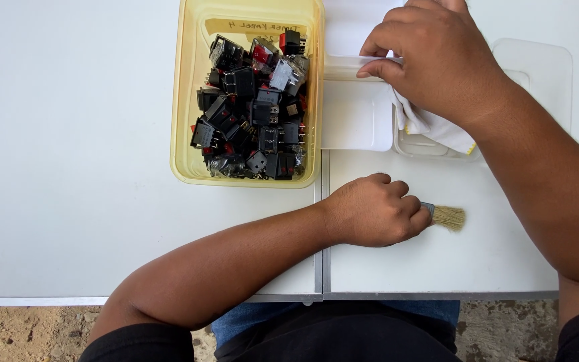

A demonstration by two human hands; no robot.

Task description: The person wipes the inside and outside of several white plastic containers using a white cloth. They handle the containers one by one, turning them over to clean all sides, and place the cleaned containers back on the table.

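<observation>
My left hand point(373, 211) is curled into a fist around the handle of a small paintbrush with a grey metal ferrule and pale tan bristles point(447, 217); the handle is hidden inside my fingers, and only ferrule and bristles stick out to the right, lying low over the white tabletop point(68, 134). My right hand point(433, 57) lies palm down on a white cloth point(430, 127), fingers bent and pressing it onto a clear plastic tray point(537, 67); most of the cloth is covered by my hand and wrist, so I cannot make out how it is folded. A flat white rectangular lid point(356, 124) sits just beside the cloth, touching the tub to its left.

That tub is a translucent yellow rectangular plastic container point(181, 121), heaped with small black rocker switches point(252, 114), some with red parts and some wrapped in clear film. A strip of pale tape with handwriting sits on its far inner wall, partly blocked by the switches. The tub's far rim and the tray's top edge are cut off by the frame. A dark seam runs down the tabletop between my arms.
</observation>
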